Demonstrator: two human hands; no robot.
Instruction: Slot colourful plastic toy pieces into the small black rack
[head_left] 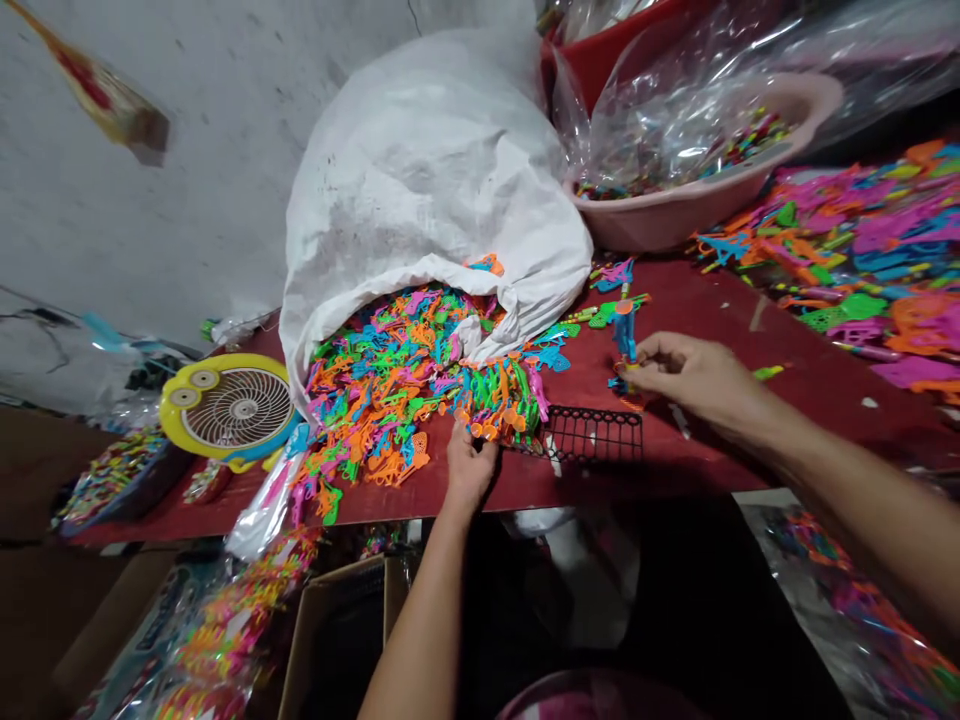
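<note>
A black grid rack [600, 436] lies near the front edge of the red table. Its left part is packed with small plastic pieces [501, 395] in green, orange and blue, while bare cells show on the right. My left hand [471, 468] is closed at the rack's left end, its fingertips partly hidden by orange round-ended pieces. To the right of the rack, my right hand [686, 378] pinches a small blue plastic piece [624, 335], held upright just above the table. Its exact kind is too small to make out.
A large white sack [420, 170] spills a heap of colourful plastic pieces [382, 400] onto the red table [712, 310]. Left stands a yellow owl-faced fan [240, 410]. A pink basin [645, 220] is behind, another heap [885, 260] lies right, and a cardboard box [337, 590] sits below.
</note>
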